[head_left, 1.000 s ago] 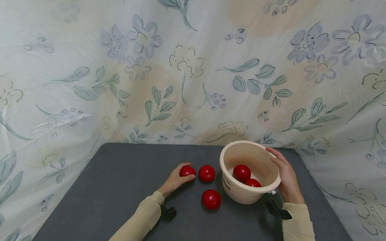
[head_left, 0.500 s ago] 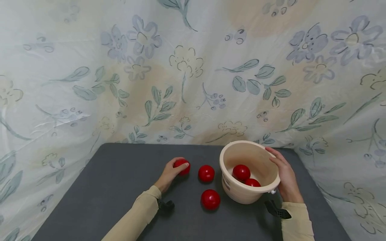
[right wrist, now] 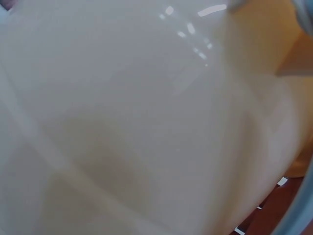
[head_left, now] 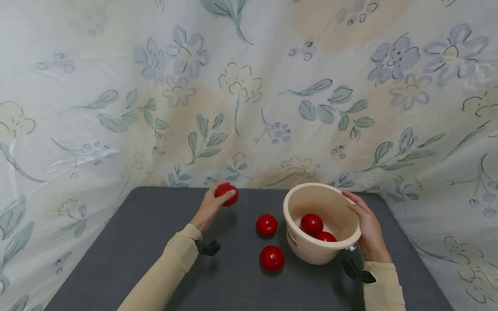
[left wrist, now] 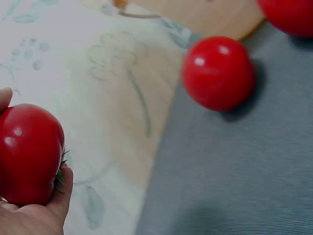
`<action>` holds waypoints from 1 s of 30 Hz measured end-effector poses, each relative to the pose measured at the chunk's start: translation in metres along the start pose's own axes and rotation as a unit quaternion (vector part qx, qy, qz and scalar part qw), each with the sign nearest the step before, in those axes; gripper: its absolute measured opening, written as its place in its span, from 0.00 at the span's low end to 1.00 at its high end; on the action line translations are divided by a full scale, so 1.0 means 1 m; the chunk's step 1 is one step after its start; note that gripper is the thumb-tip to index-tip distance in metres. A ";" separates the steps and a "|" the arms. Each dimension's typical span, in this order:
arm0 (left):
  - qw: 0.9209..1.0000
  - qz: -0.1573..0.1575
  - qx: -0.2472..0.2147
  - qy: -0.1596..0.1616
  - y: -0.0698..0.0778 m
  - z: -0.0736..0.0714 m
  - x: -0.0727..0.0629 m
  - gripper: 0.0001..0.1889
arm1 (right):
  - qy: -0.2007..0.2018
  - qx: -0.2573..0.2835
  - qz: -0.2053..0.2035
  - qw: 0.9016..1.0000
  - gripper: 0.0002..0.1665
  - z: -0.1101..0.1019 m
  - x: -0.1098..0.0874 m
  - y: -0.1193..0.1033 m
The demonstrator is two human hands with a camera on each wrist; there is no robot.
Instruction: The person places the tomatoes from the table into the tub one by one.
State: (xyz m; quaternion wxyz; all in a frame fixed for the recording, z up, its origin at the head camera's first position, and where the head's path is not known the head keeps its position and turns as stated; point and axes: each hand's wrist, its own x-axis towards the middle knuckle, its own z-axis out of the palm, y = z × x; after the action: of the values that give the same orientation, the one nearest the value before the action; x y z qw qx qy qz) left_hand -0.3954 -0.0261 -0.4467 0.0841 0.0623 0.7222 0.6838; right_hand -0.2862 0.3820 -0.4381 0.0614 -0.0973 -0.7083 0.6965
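Observation:
My left hand [head_left: 210,205] grips a red tomato [head_left: 228,195] and holds it up over the far left part of the table. In the left wrist view this tomato [left wrist: 29,154] shows a green stem end between thumb and fingers. My right hand [head_left: 368,226] grips the rim of a cream bucket [head_left: 317,255] at its right side. The bucket's pale wall [right wrist: 122,88] fills the right wrist view, where the hand is mostly hidden. Inside lie two tomatoes [head_left: 311,223], the nearer partly hidden by the rim.
Two loose tomatoes lie on the dark grey table [head_left: 128,242], left of the bucket: one farther back [head_left: 266,225] and one nearer [head_left: 272,258]. A flowered cloth [head_left: 241,108] hangs behind the table and along its sides.
My left hand has drawn the tomato leftward, away from the others, then raised it off the table and farther back. My right hand and the bucket have stayed in place.

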 end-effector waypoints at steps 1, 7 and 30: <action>1.000 0.005 0.000 -0.001 0.005 0.000 0.001 0.30 | 0.000 0.000 0.001 1.000 0.28 0.000 0.000 0.000; 0.999 0.039 0.004 -0.018 0.035 -0.001 0.007 0.34 | -0.001 0.004 0.001 1.000 0.27 -0.001 0.000 0.000; 0.986 0.143 0.067 -0.059 0.102 0.008 0.006 0.27 | -0.003 0.009 0.010 1.000 0.27 -0.002 0.000 0.000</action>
State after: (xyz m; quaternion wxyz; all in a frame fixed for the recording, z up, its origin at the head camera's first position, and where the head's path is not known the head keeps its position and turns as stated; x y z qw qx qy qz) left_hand -0.4025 -0.0108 -0.3454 0.0240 0.2106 0.7436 0.6341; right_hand -0.2863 0.3836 -0.4382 0.0532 -0.1017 -0.7013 0.7035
